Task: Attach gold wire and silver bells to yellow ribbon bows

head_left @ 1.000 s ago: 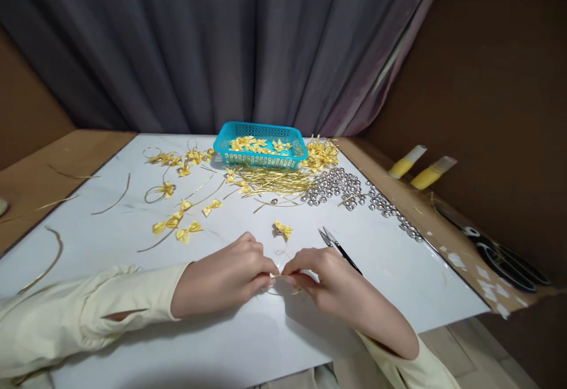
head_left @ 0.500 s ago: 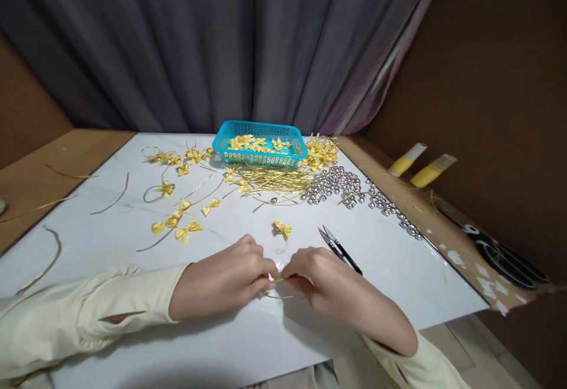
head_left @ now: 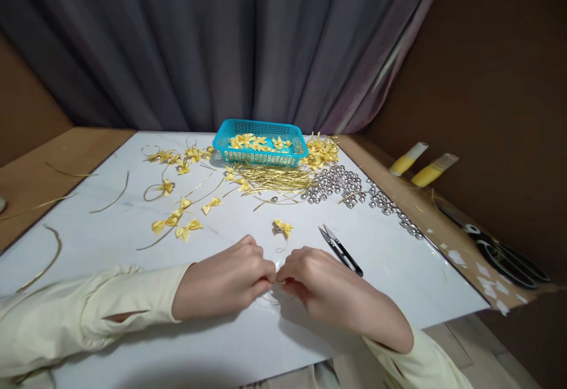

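Observation:
Near the front of the white table (head_left: 212, 347), my left hand (head_left: 228, 280) and my right hand (head_left: 325, 280) meet fingertip to fingertip. Both are pinched closed on a thin gold cord (head_left: 271, 300), whose loop hangs faintly below the fingers. Just beyond them lies a yellow ribbon bow (head_left: 283, 228) with a small silver bell-like piece, and a cord end curls from it toward my hands. Whether that cord joins the one I hold is hidden. To the right of my right hand lie black-handled thread snips (head_left: 340, 250) with their blades apart.
A blue basket (head_left: 260, 159) of yellow bows stands at the back. Before it are gold cord pieces (head_left: 274, 179) and a spread of silver pieces (head_left: 334, 182). More bows (head_left: 188, 229) lie left. Scissors (head_left: 500, 253) and two yellow-filled tubes (head_left: 434, 170) rest along the right edge.
My fingertips have drawn closer together, and the cord between them shows less. The hanging loop has shifted slightly. Other things stay where they were.

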The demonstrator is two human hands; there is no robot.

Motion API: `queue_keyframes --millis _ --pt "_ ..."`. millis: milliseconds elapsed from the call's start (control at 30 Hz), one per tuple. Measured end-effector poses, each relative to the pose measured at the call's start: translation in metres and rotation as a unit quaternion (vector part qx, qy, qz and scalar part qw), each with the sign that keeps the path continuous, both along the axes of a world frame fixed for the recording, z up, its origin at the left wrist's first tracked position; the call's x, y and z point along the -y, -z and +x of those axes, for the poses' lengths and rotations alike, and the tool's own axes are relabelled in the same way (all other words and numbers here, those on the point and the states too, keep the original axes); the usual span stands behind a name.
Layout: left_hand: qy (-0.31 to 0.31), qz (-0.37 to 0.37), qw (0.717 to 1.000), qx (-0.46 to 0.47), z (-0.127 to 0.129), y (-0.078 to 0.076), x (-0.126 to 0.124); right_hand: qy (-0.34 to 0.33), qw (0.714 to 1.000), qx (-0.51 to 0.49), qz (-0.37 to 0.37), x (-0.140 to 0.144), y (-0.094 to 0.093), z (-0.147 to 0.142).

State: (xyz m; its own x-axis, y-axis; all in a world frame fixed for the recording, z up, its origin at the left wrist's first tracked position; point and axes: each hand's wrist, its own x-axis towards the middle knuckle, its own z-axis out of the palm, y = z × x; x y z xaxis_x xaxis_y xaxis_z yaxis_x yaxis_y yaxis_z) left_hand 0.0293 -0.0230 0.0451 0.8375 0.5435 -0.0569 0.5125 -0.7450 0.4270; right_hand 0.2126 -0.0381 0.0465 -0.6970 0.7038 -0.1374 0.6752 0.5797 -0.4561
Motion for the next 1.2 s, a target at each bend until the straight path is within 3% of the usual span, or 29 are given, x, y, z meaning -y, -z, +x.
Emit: queue_keyframes --millis 567,1200 --pt "-0.029 -0.020 0.999 -0.004 0.000 -0.001 0.000 0.010 1.000 -0.030 0.001 0.001 0.006 -0.001" --pt "-0.015 -0.022 0.999 -0.019 0.000 -0.003 -0.001 0.013 0.999 -0.039 0.003 -0.001 0.011 0.002"
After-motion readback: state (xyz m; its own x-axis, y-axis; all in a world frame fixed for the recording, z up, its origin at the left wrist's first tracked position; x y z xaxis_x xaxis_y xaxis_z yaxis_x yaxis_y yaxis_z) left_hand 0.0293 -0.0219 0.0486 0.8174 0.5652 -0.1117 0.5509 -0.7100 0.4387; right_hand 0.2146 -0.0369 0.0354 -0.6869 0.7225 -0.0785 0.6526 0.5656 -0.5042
